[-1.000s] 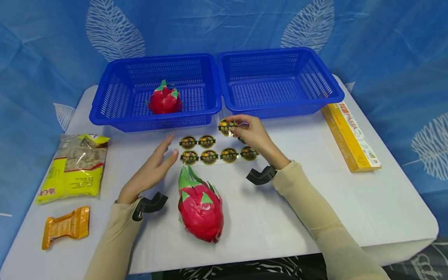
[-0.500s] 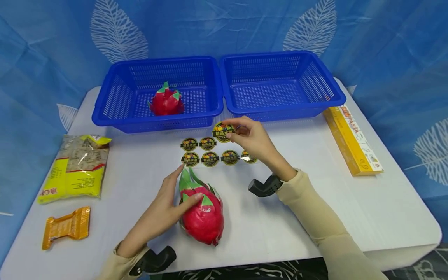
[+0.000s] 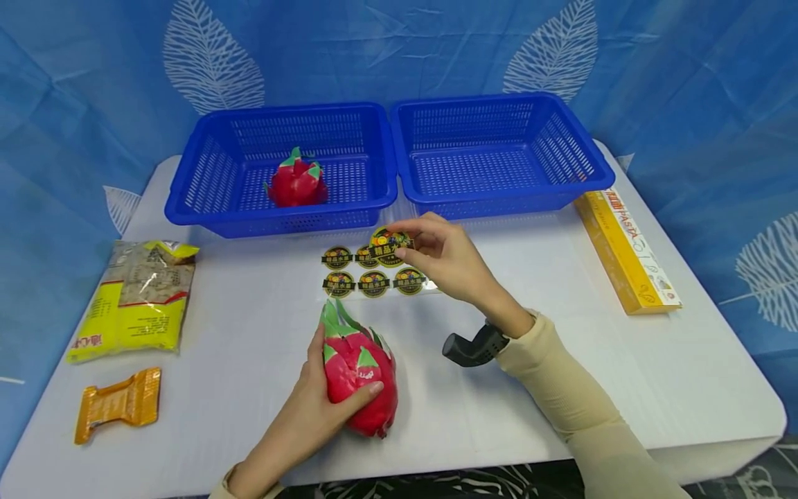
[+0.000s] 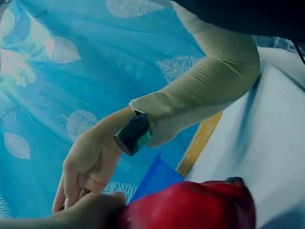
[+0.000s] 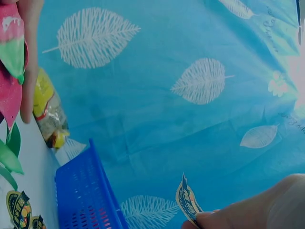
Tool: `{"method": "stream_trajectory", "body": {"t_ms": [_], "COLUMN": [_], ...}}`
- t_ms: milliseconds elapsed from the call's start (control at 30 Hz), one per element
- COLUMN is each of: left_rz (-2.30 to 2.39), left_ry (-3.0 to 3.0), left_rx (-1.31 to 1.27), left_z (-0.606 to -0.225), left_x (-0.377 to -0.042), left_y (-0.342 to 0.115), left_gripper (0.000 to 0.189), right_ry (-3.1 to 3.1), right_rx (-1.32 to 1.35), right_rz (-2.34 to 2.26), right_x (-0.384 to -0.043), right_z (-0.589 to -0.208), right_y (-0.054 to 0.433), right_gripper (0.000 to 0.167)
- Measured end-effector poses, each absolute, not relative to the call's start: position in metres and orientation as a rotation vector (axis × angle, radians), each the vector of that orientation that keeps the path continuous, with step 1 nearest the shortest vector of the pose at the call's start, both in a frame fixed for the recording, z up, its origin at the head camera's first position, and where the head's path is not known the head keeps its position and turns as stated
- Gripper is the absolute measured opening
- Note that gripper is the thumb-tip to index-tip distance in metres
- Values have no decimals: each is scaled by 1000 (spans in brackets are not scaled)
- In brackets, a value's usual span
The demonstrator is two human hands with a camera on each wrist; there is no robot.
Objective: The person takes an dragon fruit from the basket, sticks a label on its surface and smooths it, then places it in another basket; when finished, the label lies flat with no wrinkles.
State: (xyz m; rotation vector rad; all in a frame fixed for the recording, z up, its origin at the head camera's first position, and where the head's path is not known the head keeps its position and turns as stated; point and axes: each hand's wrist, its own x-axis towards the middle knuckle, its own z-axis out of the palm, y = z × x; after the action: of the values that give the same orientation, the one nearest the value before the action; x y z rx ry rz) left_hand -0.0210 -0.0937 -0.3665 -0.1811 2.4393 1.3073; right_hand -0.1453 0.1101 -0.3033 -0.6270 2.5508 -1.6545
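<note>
In the head view my left hand (image 3: 318, 402) grips a red dragon fruit (image 3: 361, 367) with green leaf tips, thumb across its front and fingers along its left side. The fruit fills the bottom of the left wrist view. My right hand (image 3: 455, 263) pinches a round black-and-gold fruit sticker (image 3: 388, 247) between thumb and forefinger, held above the table. In the right wrist view that sticker (image 5: 187, 202) is seen nearly edge-on. Below it lies a sheet with several matching stickers (image 3: 374, 283), partly covered by the right hand.
Two blue baskets (image 3: 280, 218) (image 3: 505, 201) stand at the back, the left one holding another dragon fruit (image 3: 296, 181). A yellow pasta box (image 3: 626, 253) lies on the right. To the left are a yellow-and-clear food bag (image 3: 134, 301) and an orange wrapped packet (image 3: 118, 405).
My left hand has come down from beside the stickers and taken hold of the dragon fruit. The right hand has brought its sticker slightly left and toward me.
</note>
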Motion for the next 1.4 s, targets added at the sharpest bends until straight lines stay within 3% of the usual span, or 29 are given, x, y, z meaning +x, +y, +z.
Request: {"method": "stream_trajectory", "body": {"t_ms": [267,633,1000,1400], "left_rz": [1213,1570,2048,2226], "left_ry": [2439,2148,2115,2093], "left_rx": [-103,-9,190,228], "left_z": [-359,-341,-303,-304], "left_x": [-29,-52,-97,-121], "left_y": [-106,-116,-104,-86], "left_gripper": [89,86,79,79], "right_ry": [2580,2603,2410,2405], "right_rx": [-638,-604,-507,-651], "right_rz": [-1656,-1736,-2192,-2240], "right_x": [-144,-143,-124,-110], "right_z": [-302,-294,-275,-280], "right_y": [112,119,124,108], "right_gripper": [23,25,29,25]}}
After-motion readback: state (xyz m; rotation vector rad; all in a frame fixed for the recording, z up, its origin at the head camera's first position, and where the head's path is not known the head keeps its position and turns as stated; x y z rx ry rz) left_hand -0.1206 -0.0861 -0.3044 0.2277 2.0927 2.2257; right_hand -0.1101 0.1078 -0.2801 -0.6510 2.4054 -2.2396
